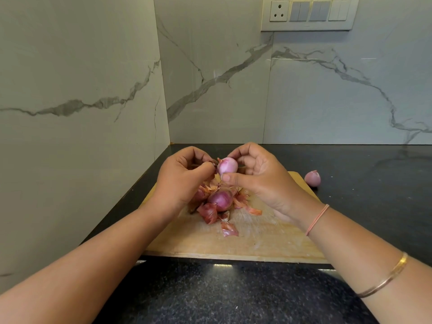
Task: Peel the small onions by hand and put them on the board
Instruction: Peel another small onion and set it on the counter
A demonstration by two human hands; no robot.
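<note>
1. Thumb and fingers of my left hand (184,174) curl and pinch a strip of dry skin (213,163) at the left end of the held onion (227,165).
2. Heap of loose skins (208,212): it lies at the middle of the wooden board (257,242), with a darker purple onion (221,200) sitting among the skins.
3. The held onion, pale pink and mostly bare, is above the far part of the board, between my two hands.
4. My right hand (259,174) grips this onion, with the thumb below and the fingers curled over its far side.
5. A second pale onion (312,178) rests on the black counter (374,183), just beside the board's right edge.
</note>
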